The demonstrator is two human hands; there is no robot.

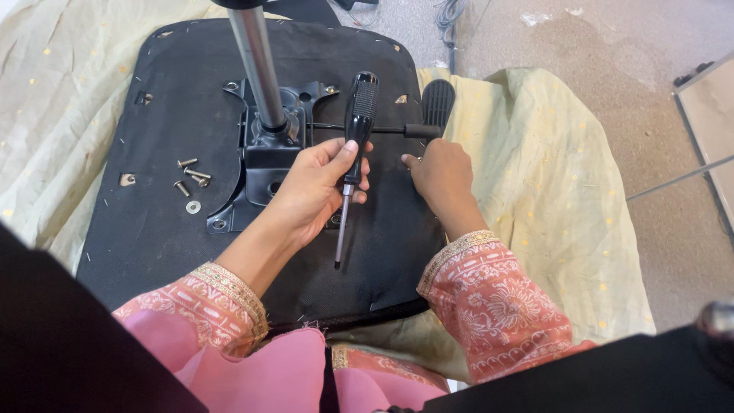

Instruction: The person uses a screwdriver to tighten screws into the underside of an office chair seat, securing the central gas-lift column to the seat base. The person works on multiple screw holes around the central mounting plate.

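Note:
An upturned black chair seat (168, 222) lies on a pale yellow cloth. A black metal mechanism plate (264, 145) with a grey gas cylinder (256, 65) is mounted on it. My left hand (313, 187) grips a black-handled screwdriver (355, 130), handle up and thin shaft pointing down toward me. My right hand (440, 172) rests on the seat just right of the plate, fingertips pinched near a small fastener, below the black lever paddle (438, 103). Whether it holds anything is hidden.
Several loose screws and a washer (191, 183) lie on the seat left of the plate. The yellow cloth (550, 191) spreads over the grey carpet. A white framed panel (707, 122) stands at the right. Dark chair parts fill the bottom corners.

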